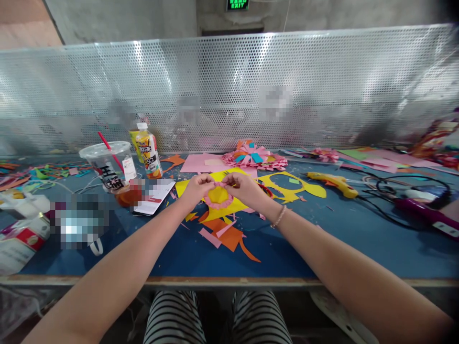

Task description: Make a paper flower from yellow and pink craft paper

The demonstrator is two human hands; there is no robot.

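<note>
Both my hands meet over the middle of the blue table, pinching the top edge of a pink scalloped paper ring [219, 206]. My left hand [195, 188] grips its upper left, fingers closed. On the upper right, the thumb and fingers of my right hand [242, 189] are pressed together on the same edge. Yellow paper [234, 177] shows behind and through the ring. Below it lie orange paper [229, 237] and pink strips [210, 237]. What the fingertips cover is hidden.
A plastic cup with a red straw [109, 160] and a drink bottle [148, 153] stand left. Pink fringed paper flowers [254, 156] lie at the back. On the right are a yellow glue gun [333, 184], black cables and a purple-handled tool [425, 215]. A perforated metal screen [229, 81] rises behind.
</note>
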